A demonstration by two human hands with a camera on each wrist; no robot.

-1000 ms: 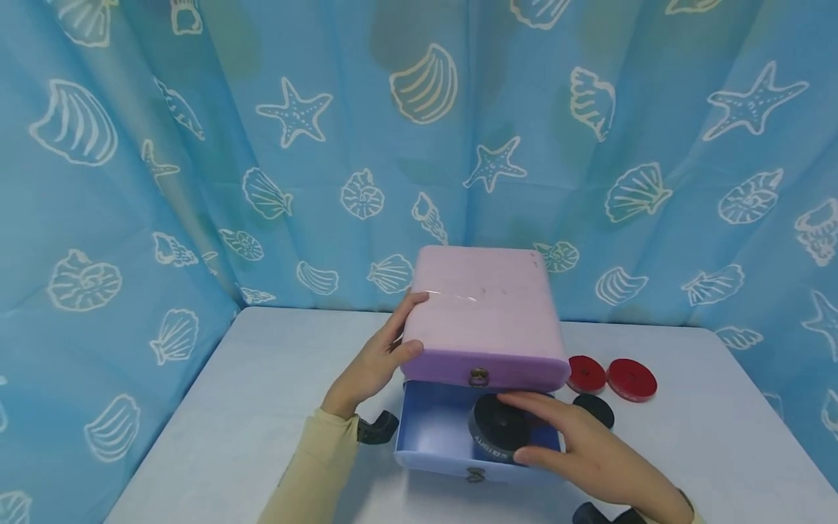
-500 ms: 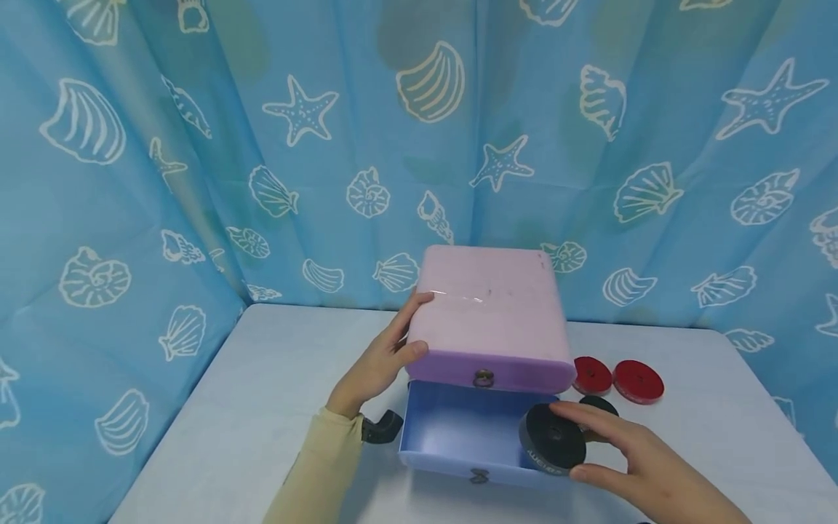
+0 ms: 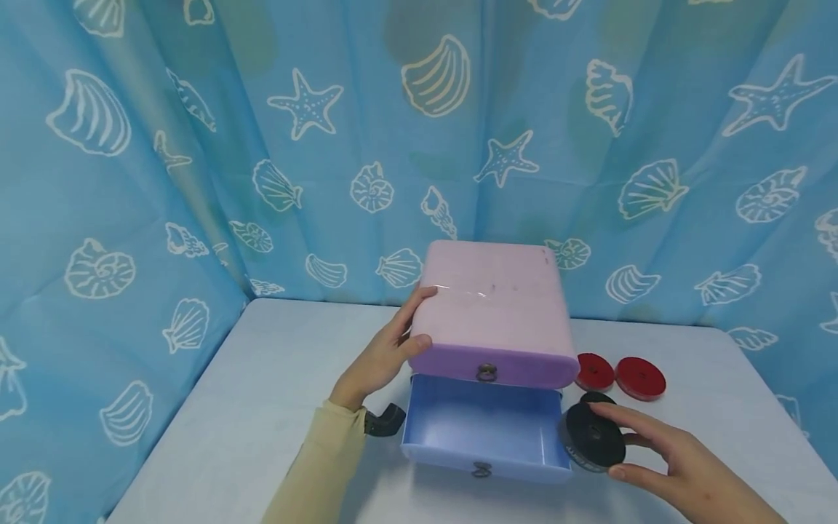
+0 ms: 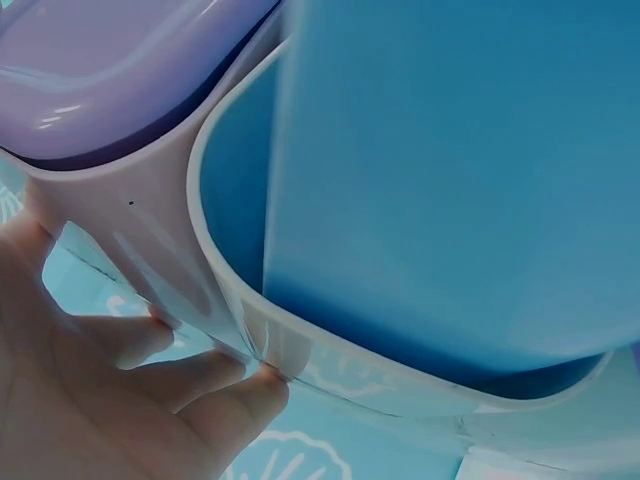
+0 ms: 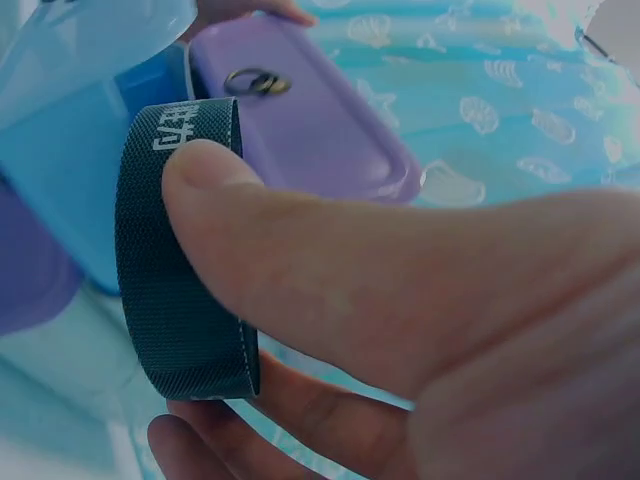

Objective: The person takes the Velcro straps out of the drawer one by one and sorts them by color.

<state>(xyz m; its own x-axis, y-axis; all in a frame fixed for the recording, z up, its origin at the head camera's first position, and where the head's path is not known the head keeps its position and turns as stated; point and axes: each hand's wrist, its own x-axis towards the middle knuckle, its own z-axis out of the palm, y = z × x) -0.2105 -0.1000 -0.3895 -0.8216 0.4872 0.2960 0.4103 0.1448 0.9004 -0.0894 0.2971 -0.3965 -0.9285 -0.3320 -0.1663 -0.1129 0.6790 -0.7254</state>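
Note:
My right hand point(image 3: 694, 466) pinches a roll of black webbing point(image 3: 592, 435) between thumb and fingers, just off the right side of the pulled-out blue drawer point(image 3: 484, 418). White lettering shows on the webbing's outer face in the right wrist view, where the thumb point(image 5: 215, 180) presses it. The drawer belongs to a pink drawer box point(image 3: 494, 298), below a purple drawer point(image 3: 452, 362) that is pushed in. My left hand point(image 3: 380, 360) rests on the box's left side, its fingertips point(image 4: 265, 385) touching the wall in the left wrist view.
Two red rolls of webbing, a left one point(image 3: 596, 371) and a right one point(image 3: 641, 377), lie right of the box. Another black roll point(image 3: 597, 397) is partly hidden behind the held one. A blue shell-print curtain point(image 3: 366, 145) hangs behind the white table point(image 3: 275, 364).
My right hand has lifted the black webbing roll out of the blue drawer and carried it right, past the drawer's side. My left hand stays on the box.

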